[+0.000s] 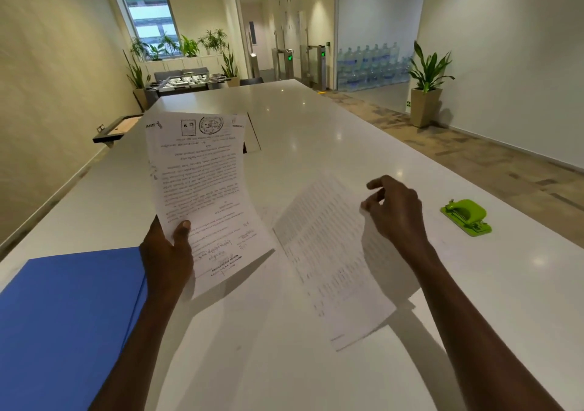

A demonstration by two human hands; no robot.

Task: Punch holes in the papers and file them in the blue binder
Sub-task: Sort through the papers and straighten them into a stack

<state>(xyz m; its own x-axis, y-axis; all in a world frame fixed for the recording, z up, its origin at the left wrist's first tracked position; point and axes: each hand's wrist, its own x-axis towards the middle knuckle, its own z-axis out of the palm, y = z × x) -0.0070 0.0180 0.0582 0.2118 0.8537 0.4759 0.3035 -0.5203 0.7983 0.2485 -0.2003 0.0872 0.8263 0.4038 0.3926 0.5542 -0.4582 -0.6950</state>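
The left hand (pixel 167 252) is gripping a thin printed sheet (pixel 202 189) by its lower corner, thumb pressed on the front, the paper standing upright and curling slightly. The right hand (pixel 395 211) is pinching the far edge of a second sheet (pixel 328 262), a table of fine print, lifting it off the glossy white desk (pixel 316 132). At eight o'clock from the hands the matte blue binder (pixel 69 322) is lying flat and closed. At three o'clock a lime-green plastic hole punch (pixel 467 218) is sitting apart. Potted plants (pixel 426 85) are lining pale walls beyond.
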